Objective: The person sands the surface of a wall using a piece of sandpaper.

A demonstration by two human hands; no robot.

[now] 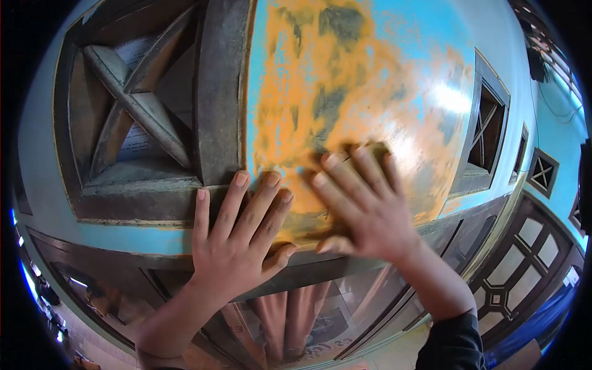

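Above left hand, cross-barred frame; below, pinkish curtain.

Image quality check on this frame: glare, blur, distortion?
Head view: bright glare on the right part of the blue-and-orange wall panel; head view: right hand looks slightly blurred, with dark shadow around its fingers, left hand sharper; head view: strong fisheye, panelled door leaning and bowed, corners black.

- Wall between left vent and right vent
- Left hand: fingers at left vent's lower corner
- Right hand: fingers before wall
- Glass below hands
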